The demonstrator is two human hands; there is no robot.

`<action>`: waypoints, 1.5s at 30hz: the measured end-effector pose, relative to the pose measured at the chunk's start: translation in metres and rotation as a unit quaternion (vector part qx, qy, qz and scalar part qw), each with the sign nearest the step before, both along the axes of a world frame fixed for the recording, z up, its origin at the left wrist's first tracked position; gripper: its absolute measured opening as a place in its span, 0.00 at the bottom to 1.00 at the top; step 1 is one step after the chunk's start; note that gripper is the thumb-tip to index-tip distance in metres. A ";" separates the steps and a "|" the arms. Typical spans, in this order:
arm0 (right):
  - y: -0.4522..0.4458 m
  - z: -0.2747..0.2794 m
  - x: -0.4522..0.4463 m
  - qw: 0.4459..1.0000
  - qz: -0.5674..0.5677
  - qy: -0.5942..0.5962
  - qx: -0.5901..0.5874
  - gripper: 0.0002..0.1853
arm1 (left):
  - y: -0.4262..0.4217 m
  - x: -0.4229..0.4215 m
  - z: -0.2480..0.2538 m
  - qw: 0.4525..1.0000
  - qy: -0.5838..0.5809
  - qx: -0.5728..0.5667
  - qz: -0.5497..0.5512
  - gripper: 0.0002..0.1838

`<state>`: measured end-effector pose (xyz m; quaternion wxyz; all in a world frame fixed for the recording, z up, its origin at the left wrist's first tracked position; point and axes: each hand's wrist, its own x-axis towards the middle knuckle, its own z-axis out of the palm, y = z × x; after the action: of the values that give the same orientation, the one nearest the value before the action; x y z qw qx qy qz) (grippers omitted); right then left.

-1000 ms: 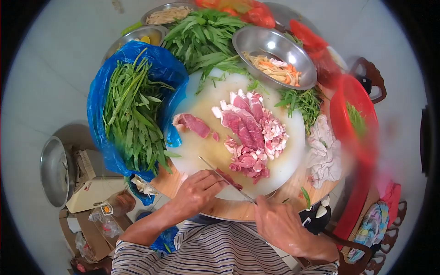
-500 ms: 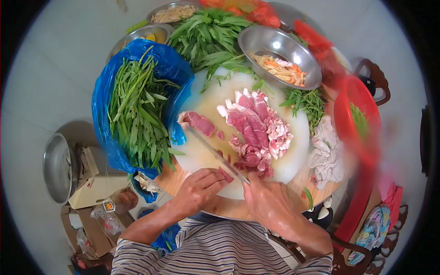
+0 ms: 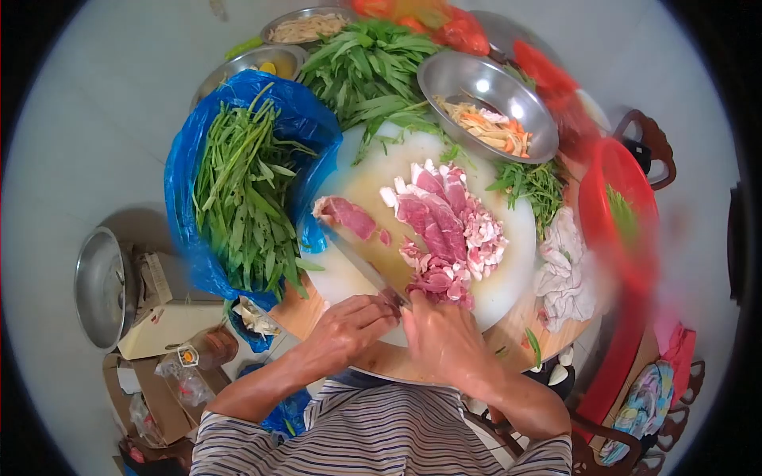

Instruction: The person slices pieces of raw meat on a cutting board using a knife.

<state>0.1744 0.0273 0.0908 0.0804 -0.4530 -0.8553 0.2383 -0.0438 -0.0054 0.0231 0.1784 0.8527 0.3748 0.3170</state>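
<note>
My right hand (image 3: 446, 341) grips a knife (image 3: 359, 263), its blade slanting up to the left over the round white cutting board (image 3: 325, 279). Close to the blade, the bent fingers of my left hand (image 3: 353, 327) press on a small piece of meat (image 3: 389, 296), mostly hidden by the fingers and knife. Past the knife tip lies a larger strip of raw meat (image 3: 348, 217). Sliced and chopped raw meat with white fat (image 3: 436, 224) is heaped on the board, just beyond my right hand.
Left of the board sits a blue plastic bag (image 3: 176, 178) of leafy greens (image 3: 238, 198). More greens (image 3: 369, 67) lie behind, near a steel bowl (image 3: 540, 119) with shredded food. A crumpled cloth (image 3: 565, 274) and red basket (image 3: 591, 186) are at the right.
My right hand and the knife have shifted left, closer to my left hand. The small piece of meat under my left fingers is now more covered. The view has shifted slightly.
</note>
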 end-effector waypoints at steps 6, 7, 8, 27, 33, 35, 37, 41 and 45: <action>-0.013 0.040 0.018 0.996 -0.037 -0.052 -0.060 0.10 | -0.008 -0.004 -0.004 1.000 -0.009 0.010 0.020 0.27; -0.025 0.039 0.026 0.995 -0.014 -0.073 -0.063 0.10 | -0.006 -0.002 -0.004 1.000 -0.009 0.010 0.019 0.27; -0.034 0.038 0.033 0.993 0.008 -0.095 -0.068 0.10 | -0.005 -0.002 -0.004 1.000 -0.011 0.011 0.017 0.27; -0.029 0.033 0.027 0.998 0.016 -0.046 -0.046 0.10 | -0.009 -0.009 -0.003 0.998 0.001 0.030 0.051 0.27; -0.045 0.034 0.035 0.990 0.029 -0.118 -0.065 0.08 | -0.008 -0.009 0.001 0.999 0.014 -0.006 0.041 0.24; -0.029 0.019 0.017 0.994 0.020 -0.073 -0.081 0.10 | -0.005 -0.009 0.003 0.999 0.024 -0.002 0.043 0.22; -0.011 0.005 -0.006 0.998 0.016 -0.029 -0.047 0.10 | -0.004 -0.009 0.008 1.000 0.014 -0.013 0.025 0.22; 0.000 -0.008 -0.012 0.999 -0.012 0.037 -0.013 0.11 | -0.002 -0.017 0.002 0.997 -0.066 -0.011 0.025 0.22; -0.019 0.030 0.007 0.999 -0.013 -0.006 -0.038 0.12 | -0.011 -0.024 -0.001 0.995 -0.061 -0.055 0.053 0.25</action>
<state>0.1819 0.0083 0.1209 0.0613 -0.4684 -0.8399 0.2671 -0.0673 -0.0164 0.0224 0.2309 0.7998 0.4245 0.3560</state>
